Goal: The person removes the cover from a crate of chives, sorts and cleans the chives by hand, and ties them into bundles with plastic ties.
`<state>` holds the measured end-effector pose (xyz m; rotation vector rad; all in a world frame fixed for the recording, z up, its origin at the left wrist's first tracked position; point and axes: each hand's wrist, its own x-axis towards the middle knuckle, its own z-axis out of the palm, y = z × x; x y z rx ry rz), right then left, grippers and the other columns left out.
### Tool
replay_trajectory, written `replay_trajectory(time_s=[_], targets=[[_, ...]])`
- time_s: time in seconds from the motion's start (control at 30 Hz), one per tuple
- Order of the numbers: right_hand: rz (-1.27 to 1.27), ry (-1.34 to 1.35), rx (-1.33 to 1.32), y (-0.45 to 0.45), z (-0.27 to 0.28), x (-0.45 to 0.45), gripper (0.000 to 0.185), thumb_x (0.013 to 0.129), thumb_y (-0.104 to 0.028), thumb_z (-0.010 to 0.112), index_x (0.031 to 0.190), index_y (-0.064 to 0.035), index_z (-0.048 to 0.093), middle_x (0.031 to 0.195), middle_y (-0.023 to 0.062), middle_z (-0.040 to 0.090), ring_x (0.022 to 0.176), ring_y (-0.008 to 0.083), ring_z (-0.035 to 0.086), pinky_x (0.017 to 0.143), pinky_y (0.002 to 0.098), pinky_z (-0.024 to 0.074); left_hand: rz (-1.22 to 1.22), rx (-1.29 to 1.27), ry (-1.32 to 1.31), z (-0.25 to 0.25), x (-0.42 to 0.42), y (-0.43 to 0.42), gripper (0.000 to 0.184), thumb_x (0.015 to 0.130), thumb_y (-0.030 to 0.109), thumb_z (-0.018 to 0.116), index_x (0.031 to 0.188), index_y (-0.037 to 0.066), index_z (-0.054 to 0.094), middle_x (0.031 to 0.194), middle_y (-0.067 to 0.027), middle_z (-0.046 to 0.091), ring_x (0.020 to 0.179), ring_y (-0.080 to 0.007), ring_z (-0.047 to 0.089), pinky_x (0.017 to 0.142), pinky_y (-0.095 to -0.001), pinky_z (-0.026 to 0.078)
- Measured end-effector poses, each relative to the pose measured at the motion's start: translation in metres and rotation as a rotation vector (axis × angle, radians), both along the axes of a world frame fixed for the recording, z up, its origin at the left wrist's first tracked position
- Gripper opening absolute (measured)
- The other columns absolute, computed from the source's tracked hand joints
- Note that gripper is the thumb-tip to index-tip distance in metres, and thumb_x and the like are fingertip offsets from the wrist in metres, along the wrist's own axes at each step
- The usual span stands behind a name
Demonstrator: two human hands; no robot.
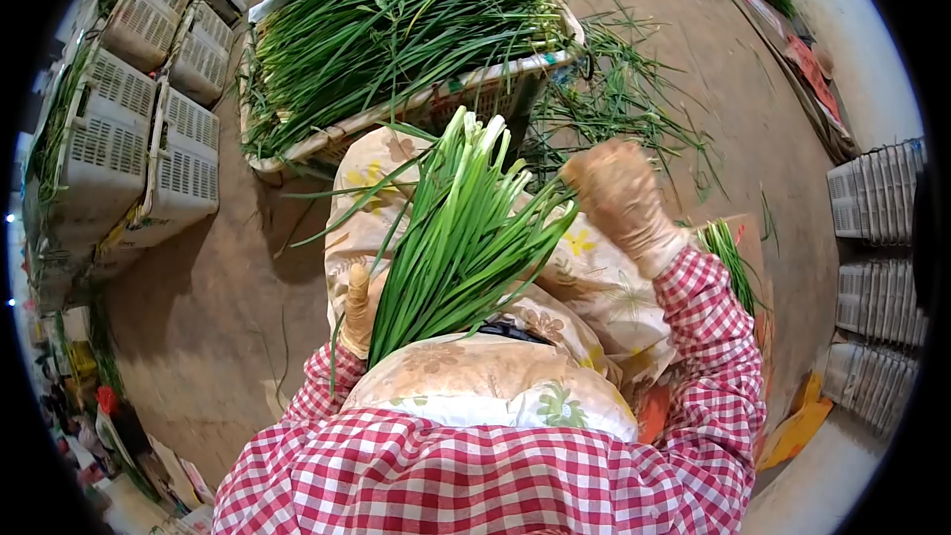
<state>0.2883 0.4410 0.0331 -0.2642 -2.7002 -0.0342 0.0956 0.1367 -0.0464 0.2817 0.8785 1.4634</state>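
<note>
A loose bunch of garlic chives lies across my lap, its pale stem ends pointing away from me and its green leaves towards me. My left hand, in a stained glove, holds the bunch at its left side. The thumb stands up and the other fingers are hidden under the leaves. To the right of the bunch, my gloved right hand is closed and slightly blurred. A few chive stalks run from the bunch to its fingers. A flower-patterned apron covers my legs.
A large lined crate heaped with chives stands just beyond my knees. Loose chive scraps litter the floor to its right. White slotted crates line the left, and more stacked crates stand at the right. A small chive bundle lies beside my right arm.
</note>
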Motion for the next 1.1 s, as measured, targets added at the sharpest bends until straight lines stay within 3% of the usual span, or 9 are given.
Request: replay_trajectory(time_s=[0.27,0.33,0.4,0.47,0.57,0.83,0.93,1.03,1.1], targets=[[-0.908,0.125,0.564,0.143,0.028,0.064,0.009,0.090,-0.017,0.056,0.086,-0.0083,0.057,0.067,0.0090,0.053,0.054,0.0235,0.052,0.049,0.0351,0.0421,0.041,-0.029,0.036,0.013,0.003,0.001,0.100,0.079,0.077,0.044,0.142,0.001,0.031,0.132,-0.0093,0.049,0.114,-0.0196,0.050,0.098,-0.0321,0.041],[-1.321,-0.094,-0.019,0.129,0.051,0.048,0.030,0.095,-0.027,0.051,0.109,-0.0021,0.058,0.074,0.0125,0.059,0.064,0.0212,0.056,0.057,0.0335,0.0451,0.026,0.031,-0.064,0.008,0.003,0.002,0.101,0.078,0.077,0.046,0.143,0.001,0.029,0.134,-0.0096,0.048,0.116,-0.0201,0.049,0.099,-0.0329,0.041],[-0.837,0.055,0.041,0.110,-0.001,0.034,0.044,0.094,-0.033,0.052,0.122,0.0006,0.055,0.095,0.0193,0.065,0.078,0.0223,0.063,0.068,0.0344,0.0506,0.028,0.018,-0.060,0.013,0.005,0.004,0.101,0.078,0.077,0.047,0.143,0.002,0.029,0.134,-0.0096,0.048,0.116,-0.0201,0.050,0.099,-0.0331,0.041],[-0.222,0.223,-0.959,0.052,-0.023,-0.002,0.048,0.092,-0.028,0.061,0.133,-0.0066,0.049,0.121,0.0201,0.060,0.093,0.0218,0.065,0.079,0.0350,0.0521,0.035,-0.016,-0.036,0.024,0.009,0.008,0.102,0.076,0.076,0.050,0.143,0.002,0.030,0.132,-0.0096,0.049,0.115,-0.0198,0.050,0.098,-0.0331,0.042],[-0.078,-0.047,-0.915,-0.007,-0.010,-0.038,0.027,0.084,-0.033,0.067,0.098,-0.0105,0.071,0.077,0.0084,0.066,0.079,0.0242,0.062,0.074,0.0397,0.0486,0.002,-0.010,-0.064,0.016,0.007,0.001,0.103,0.075,0.076,0.052,0.142,0.001,0.030,0.133,-0.0097,0.048,0.114,-0.0198,0.051,0.097,-0.0325,0.043],[0.136,0.066,-0.229,-0.007,0.014,-0.030,0.014,0.084,-0.018,0.064,0.074,-0.0081,0.063,0.063,0.0089,0.050,0.060,0.0285,0.049,0.063,0.0406,0.0407,-0.146,-0.032,0.137,0.058,0.009,0.016,0.092,0.078,0.063,0.063,0.139,-0.001,0.036,0.130,-0.0107,0.051,0.116,-0.0182,0.049,0.099,-0.0316,0.040],[-0.190,-0.079,0.222,0.000,0.020,-0.020,0.020,0.086,-0.021,0.063,0.070,-0.0098,0.059,0.056,0.0070,0.044,0.059,0.0224,0.049,0.059,0.0369,0.0400,-0.251,0.029,0.272,0.048,0.010,0.025,0.081,0.082,0.046,0.069,0.139,-0.002,0.037,0.131,-0.0099,0.051,0.117,-0.0174,0.048,0.100,-0.0309,0.037],[-0.565,0.043,-0.908,0.016,0.053,-0.018,0.042,0.090,-0.042,0.060,0.079,-0.0020,0.067,0.067,0.0072,0.061,0.066,0.0153,0.059,0.060,0.0304,0.0484,-0.305,-0.030,0.278,0.052,0.012,0.027,0.075,0.084,0.034,0.071,0.140,-0.001,0.036,0.133,-0.0097,0.050,0.119,-0.0177,0.046,0.102,-0.0313,0.035],[-0.469,0.045,-1.004,0.016,0.042,-0.026,0.045,0.087,-0.046,0.063,0.085,-0.0012,0.069,0.071,0.0090,0.064,0.068,0.0161,0.061,0.062,0.0298,0.0492,-0.317,-0.036,0.357,0.060,0.014,0.030,0.074,0.085,0.034,0.069,0.141,-0.001,0.035,0.134,-0.0103,0.049,0.121,-0.0182,0.045,0.103,-0.0316,0.033]])
